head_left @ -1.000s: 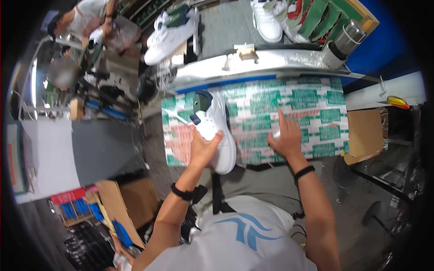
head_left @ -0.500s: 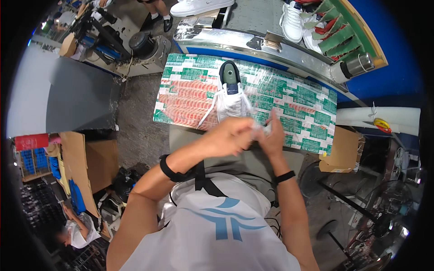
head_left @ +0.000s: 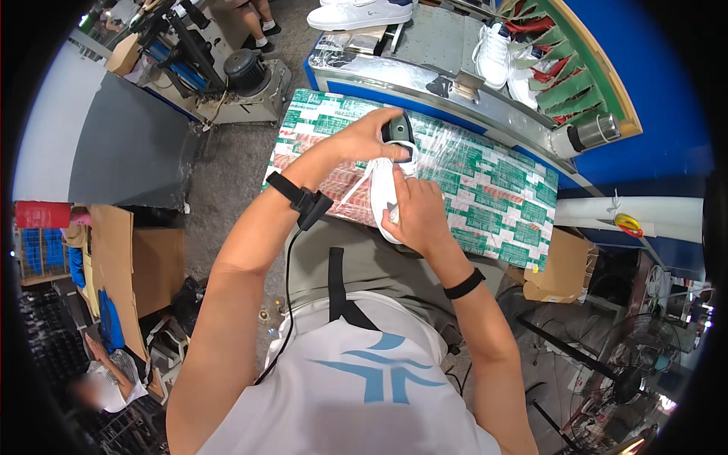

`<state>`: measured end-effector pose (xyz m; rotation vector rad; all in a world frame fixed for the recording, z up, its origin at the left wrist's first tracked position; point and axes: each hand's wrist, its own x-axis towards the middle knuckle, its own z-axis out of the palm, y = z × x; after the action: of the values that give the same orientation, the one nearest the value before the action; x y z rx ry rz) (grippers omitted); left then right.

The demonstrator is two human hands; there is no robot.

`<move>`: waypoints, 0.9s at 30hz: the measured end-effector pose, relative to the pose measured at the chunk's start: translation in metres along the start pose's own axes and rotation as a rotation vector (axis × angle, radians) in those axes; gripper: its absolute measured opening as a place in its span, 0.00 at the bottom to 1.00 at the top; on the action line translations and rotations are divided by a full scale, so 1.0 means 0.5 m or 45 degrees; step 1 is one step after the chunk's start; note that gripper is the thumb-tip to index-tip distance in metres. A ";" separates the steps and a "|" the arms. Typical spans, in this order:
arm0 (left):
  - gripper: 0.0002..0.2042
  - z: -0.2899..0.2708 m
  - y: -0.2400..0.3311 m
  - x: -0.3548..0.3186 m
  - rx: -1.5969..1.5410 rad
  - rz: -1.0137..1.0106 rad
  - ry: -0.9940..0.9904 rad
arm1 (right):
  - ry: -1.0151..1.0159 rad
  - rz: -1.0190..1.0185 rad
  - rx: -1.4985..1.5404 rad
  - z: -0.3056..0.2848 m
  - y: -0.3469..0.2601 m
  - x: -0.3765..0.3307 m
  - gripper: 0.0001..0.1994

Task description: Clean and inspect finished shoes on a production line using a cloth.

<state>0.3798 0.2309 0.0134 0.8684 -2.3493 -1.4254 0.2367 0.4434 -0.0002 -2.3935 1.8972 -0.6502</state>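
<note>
A white lace-up sneaker (head_left: 381,199) with a dark collar and green insole rests on the wrapped board, its heel away from me. My left hand (head_left: 370,139) grips it at the opening, thumb across the tongue and fingers round the dark collar. Over the laces and front of the shoe lies my right hand (head_left: 421,214), index finger reaching toward the tongue, other fingers curled. A small whitish bit shows by that thumb; its kind is hidden. One loose white lace (head_left: 355,188) trails off the shoe's left side.
The board (head_left: 493,199), covered in green, white and red printed wrap, lies before me. Beyond it runs a metal-edged bench (head_left: 425,80) with more white sneakers (head_left: 493,57) and a green strip curtain (head_left: 572,80). A metal cylinder (head_left: 595,133) juts out at right. A cardboard box (head_left: 557,265) stands lower right.
My hands were together in front of the shoe, blurred. The left has moved forward to the shoe's collar, and the right has come left onto its front. The shoe has shifted slightly toward me.
</note>
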 end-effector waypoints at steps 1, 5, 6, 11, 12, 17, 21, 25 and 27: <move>0.49 0.003 0.002 -0.004 0.088 0.014 0.032 | -0.009 -0.013 -0.002 -0.003 -0.001 0.004 0.44; 0.52 -0.005 0.011 -0.007 0.047 -0.051 0.096 | -0.024 0.074 0.193 -0.023 -0.015 0.022 0.42; 0.52 -0.006 0.018 -0.007 0.041 -0.052 0.091 | -0.019 0.159 0.338 -0.025 -0.019 0.032 0.41; 0.55 0.001 0.022 0.003 0.104 -0.056 0.143 | -0.228 0.262 0.747 -0.009 -0.098 0.029 0.40; 0.56 0.000 0.018 0.005 0.127 -0.065 0.125 | -0.307 0.228 0.884 -0.001 -0.126 0.011 0.40; 0.57 0.002 -0.003 -0.003 0.059 -0.022 0.122 | -0.297 0.320 1.155 -0.038 -0.120 -0.055 0.39; 0.60 0.014 -0.003 -0.007 0.049 0.021 0.108 | 0.058 0.533 0.856 -0.064 -0.033 -0.042 0.38; 0.61 0.043 -0.006 0.017 0.035 -0.018 0.176 | 0.088 0.584 0.712 -0.059 0.010 -0.007 0.39; 0.60 0.045 -0.010 0.017 0.015 0.001 0.180 | 0.072 0.546 0.656 -0.060 0.022 -0.005 0.40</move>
<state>0.3635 0.2400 -0.0028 0.9387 -2.2559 -1.3057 0.2163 0.4500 0.0235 -1.6162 1.8775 -1.0164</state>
